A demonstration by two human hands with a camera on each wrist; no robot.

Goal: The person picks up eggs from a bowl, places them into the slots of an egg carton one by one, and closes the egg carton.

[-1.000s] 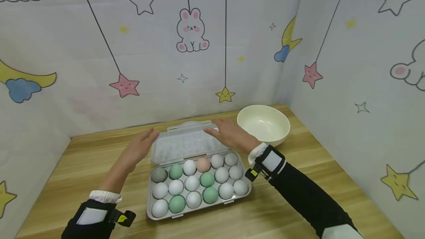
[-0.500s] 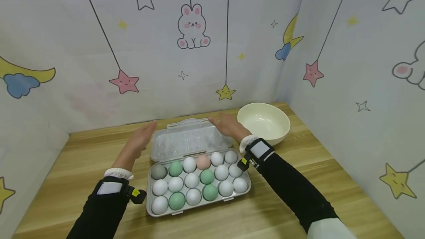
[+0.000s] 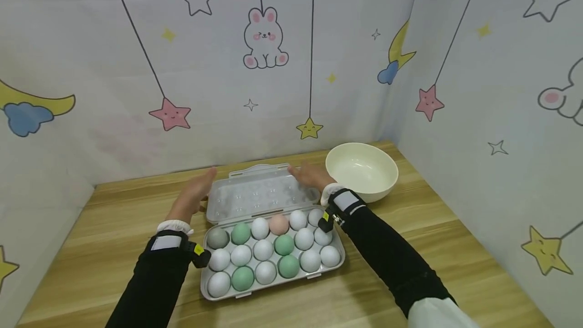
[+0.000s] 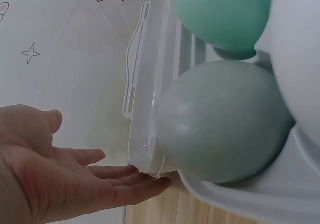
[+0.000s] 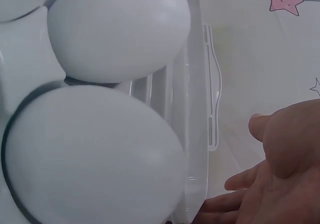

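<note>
A clear plastic egg carton [image 3: 273, 287] lies open on the wooden table, its tray filled with several white, green, grey and one pink egg [image 3: 278, 224]. Its transparent lid [image 3: 259, 194] is tilted up behind the tray. My left hand [image 3: 195, 192] is at the lid's left edge with straight fingers; in the left wrist view the fingertips [image 4: 145, 184] touch the lid's edge [image 4: 142, 109]. My right hand [image 3: 309, 174] reaches behind the lid's right far corner, fingers straight; the right wrist view shows this hand [image 5: 280, 174] beside the lid [image 5: 197, 109].
A cream bowl [image 3: 362, 170] stands empty to the right of the carton, near the back right corner. Cartoon-patterned walls close in the table at the back and both sides. Bare wood [image 3: 114, 227] lies left of the carton.
Both hands have slid further back along the lid's sides, the arms stretching forward over the tray. The lid has tipped up slightly.
</note>
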